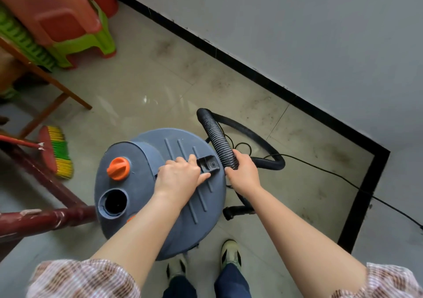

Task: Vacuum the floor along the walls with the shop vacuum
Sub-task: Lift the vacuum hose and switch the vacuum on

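Stands close behind the vacuum (142, 183), a grey drum on the tiled floor (142, 87), a short way from the wall (297, 34). Grips the handle (207, 163) on top of the vacuum with the left hand (180, 176), fingers curled over the bar and closed on it. Holds the ribbed hose (215, 135) just right of the vacuum with the right hand (242, 169), wrapped fully round, no gap showing. From that grip, up and beyond the vacuum in an arch, then back down in a loop on the vacuum's right. Cannot tell where the sucking end lies.

Beyond and to the right of the vacuum, the black skirting (251, 71), long axis slanting from far left to near right, then turning a corner right of the vacuum. Closer to it with the right hand than with the left. Probably about to shift the vacuum along that line; calls for a pull on the handle with the hose kept clear. Worth minding the thin cord (332, 173) on the floor right of the vacuum. Left of the vacuum, a broom (57, 153) and stacked stools (75, 27).
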